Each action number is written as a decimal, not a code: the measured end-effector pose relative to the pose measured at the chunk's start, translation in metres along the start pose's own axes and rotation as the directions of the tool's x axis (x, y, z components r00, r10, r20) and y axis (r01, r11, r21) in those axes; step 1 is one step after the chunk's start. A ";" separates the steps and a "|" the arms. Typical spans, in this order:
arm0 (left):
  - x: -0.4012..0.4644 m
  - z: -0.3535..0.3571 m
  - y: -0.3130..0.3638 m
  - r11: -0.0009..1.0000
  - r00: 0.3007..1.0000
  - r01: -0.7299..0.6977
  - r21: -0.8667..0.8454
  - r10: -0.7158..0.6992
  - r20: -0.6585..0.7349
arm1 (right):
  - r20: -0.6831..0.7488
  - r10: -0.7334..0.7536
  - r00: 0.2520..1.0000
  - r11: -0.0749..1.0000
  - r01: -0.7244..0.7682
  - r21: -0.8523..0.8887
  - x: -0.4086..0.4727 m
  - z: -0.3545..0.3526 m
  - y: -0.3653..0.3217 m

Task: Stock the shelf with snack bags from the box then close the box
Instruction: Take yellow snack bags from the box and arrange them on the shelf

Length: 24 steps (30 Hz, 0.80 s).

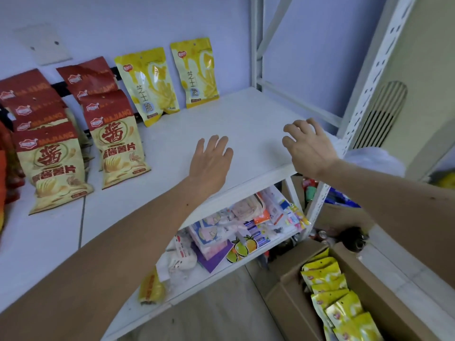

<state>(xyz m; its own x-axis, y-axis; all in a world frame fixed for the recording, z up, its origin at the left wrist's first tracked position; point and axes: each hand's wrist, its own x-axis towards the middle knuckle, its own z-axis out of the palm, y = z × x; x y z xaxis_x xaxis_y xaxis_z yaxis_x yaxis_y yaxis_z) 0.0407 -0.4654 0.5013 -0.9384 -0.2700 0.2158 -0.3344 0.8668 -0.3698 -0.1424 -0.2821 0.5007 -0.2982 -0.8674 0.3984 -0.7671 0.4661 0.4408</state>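
Two yellow snack bags (150, 86) (195, 72) stand upright against the back wall on the white shelf (246, 119). My left hand (210, 161) hovers over the shelf's middle with fingers straight, holding nothing. My right hand (307, 146) is over the shelf's right front part, its fingers loosely curled and empty. An open cardboard box (369, 286) on the floor at lower right holds several more yellow snack bags (334, 296).
Two rows of red-and-cream snack bags (56, 166) (118, 141) stand on the shelf's left part. The lower shelf (221, 271) carries mixed packets. A white perforated upright post (369, 77) bounds the shelf on the right. Wooden floor (221, 313) lies below.
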 end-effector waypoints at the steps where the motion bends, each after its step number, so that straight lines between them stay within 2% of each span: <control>1: 0.001 -0.002 0.013 1.000 1.000 -0.013 -0.011 0.013 -0.023 | -0.005 -0.013 1.000 1.000 0.013 -0.001 -0.010 0.002 0.008; 3: 0.004 -0.008 0.041 0.999 0.994 -0.044 -0.006 0.044 -0.099 | -0.001 -0.039 0.999 0.999 0.039 -0.013 -0.030 0.006 0.023; 11: 0.006 -0.027 0.167 0.991 0.971 -0.134 0.031 0.137 -0.194 | 0.027 -0.176 0.984 0.984 0.177 -0.025 -0.121 0.030 0.083; 17: -0.011 -0.021 0.257 0.998 0.998 -0.054 0.028 0.054 -0.030 | 0.044 -0.221 0.974 0.975 0.220 0.016 -0.191 0.058 0.111; 24: -0.046 0.015 0.331 1.000 0.998 -0.018 0.018 0.017 0.062 | 0.102 -0.269 0.958 0.962 0.263 0.071 -0.261 0.095 0.110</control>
<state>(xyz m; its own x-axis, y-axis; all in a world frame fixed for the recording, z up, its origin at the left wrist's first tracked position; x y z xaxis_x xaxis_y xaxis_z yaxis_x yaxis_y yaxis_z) -0.0276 -0.1726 0.3553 -0.9475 -0.2804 0.1534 -0.3188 0.8638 -0.3900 -0.2026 -0.0212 0.3687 -0.1370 -0.9740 0.1804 -0.8569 0.2079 0.4717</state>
